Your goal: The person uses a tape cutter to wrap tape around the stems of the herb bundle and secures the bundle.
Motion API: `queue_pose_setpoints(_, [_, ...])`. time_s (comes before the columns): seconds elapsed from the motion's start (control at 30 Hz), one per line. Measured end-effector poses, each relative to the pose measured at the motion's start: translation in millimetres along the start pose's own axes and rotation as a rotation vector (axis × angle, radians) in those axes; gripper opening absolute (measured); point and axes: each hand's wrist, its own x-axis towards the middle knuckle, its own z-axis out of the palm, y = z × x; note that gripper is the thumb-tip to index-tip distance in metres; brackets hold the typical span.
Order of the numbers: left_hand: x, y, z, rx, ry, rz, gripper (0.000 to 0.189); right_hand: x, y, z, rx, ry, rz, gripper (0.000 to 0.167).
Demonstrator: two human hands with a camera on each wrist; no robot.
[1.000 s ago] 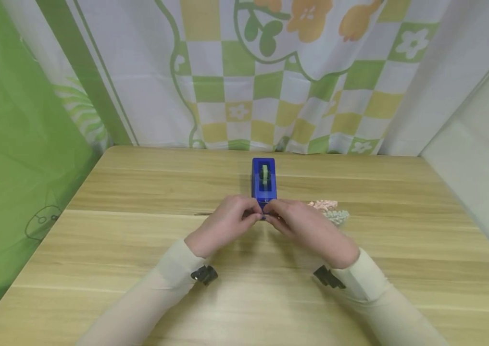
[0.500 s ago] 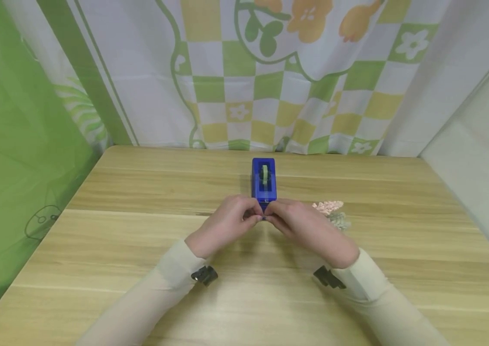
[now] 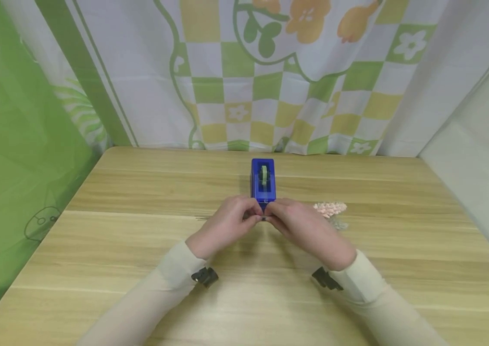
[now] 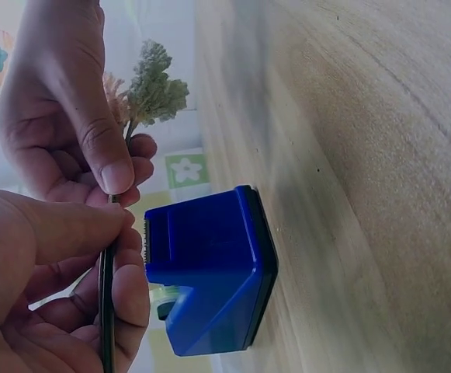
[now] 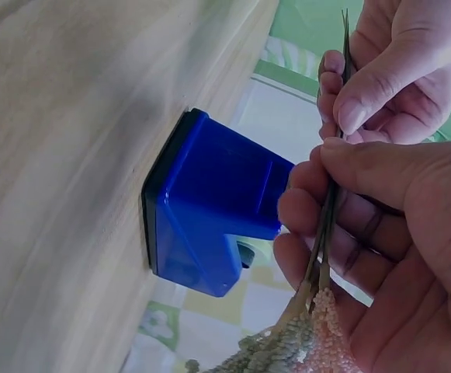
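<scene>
A thin bundle of flower stems [image 5: 327,217] runs crosswise between both hands just in front of the blue tape dispenser [image 3: 263,196]. My left hand [image 3: 227,221] pinches the stems between thumb and fingers, and their bare ends [image 3: 202,218] stick out past it on the left. Close beside it, my right hand [image 3: 311,233] also pinches them, thumb tips nearly meeting. Beyond the right hand show a pink flower head [image 3: 330,209] and a grey-green flower head [image 4: 154,89]. In the right wrist view the stems cross the right palm. The dispenser's toothed edge [image 4: 148,239] faces the fingers.
The dispenser holds a roll of tape [image 3: 264,174] and stands on a wooden table [image 3: 140,192]. A checked, flowered curtain [image 3: 266,86] hangs behind the table's back edge. Green cloth [image 3: 19,144] borders the left side, and a pale sheet [image 3: 482,115] the right.
The flower heads have turned over: the pink one has come forward and now covers more of the grey-green one. The stem ends on the left have shifted slightly. Both hands stay in nearly the same place.
</scene>
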Motion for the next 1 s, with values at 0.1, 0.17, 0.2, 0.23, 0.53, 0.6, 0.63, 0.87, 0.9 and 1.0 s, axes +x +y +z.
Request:
queue_pose_setpoints(0.1, [0.4, -2.3, 0.0, -0.001, -0.005, -0.007, 0.004, 0.2, -1.5, -0.5, -0.046, 0.007, -0.001, 0.005])
queue_pose_setpoints(0.17, [0.6, -4.3, -0.2, 0.000, -0.012, -0.011, 0.004, 0.1, -2.0, -0.8, -0.076, 0.002, 0.001, 0.006])
queue_pose_setpoints(0.2, [0.7, -5.5, -0.3, -0.001, -0.018, -0.016, 0.004, -0.1, -1.8, -0.9, -0.091, -0.004, 0.003, 0.006])
queue_pose_setpoints(0.23, [0.7, -6.9, -0.2, -0.001, -0.025, -0.020, 0.004, -0.5, -1.4, -1.0, -0.104, -0.014, 0.008, 0.005])
queue_pose_setpoints(0.53, [2.5, -15.8, 4.7, -0.008, -0.176, -0.076, 0.005, -2.9, 3.5, 0.9, -0.095, -0.183, 0.032, 0.013])
queue_pose_setpoints(0.6, [2.4, -15.8, 6.5, 0.015, -0.196, -0.085, 0.004, -3.0, 3.8, 2.4, -0.079, -0.213, 0.038, 0.015])
queue_pose_setpoints(0.63, [2.5, -15.7, 7.5, 0.029, -0.207, -0.092, 0.004, -3.2, 3.7, 3.0, -0.068, -0.228, 0.047, 0.015])
queue_pose_setpoints(0.87, [2.2, -16.4, 13.8, 0.081, -0.245, -0.103, 0.005, -1.4, 3.9, 9.7, -0.037, -0.270, 0.054, 0.021])
queue_pose_setpoints(0.9, [2.2, -16.7, 14.6, 0.085, -0.248, -0.104, 0.006, -1.1, 4.0, 10.7, -0.037, -0.272, 0.052, 0.021])
queue_pose_setpoints(1.0, [2.1, -18.7, 17.2, 0.099, -0.251, -0.110, 0.006, -0.5, 5.1, 14.4, -0.039, -0.286, 0.052, 0.021])
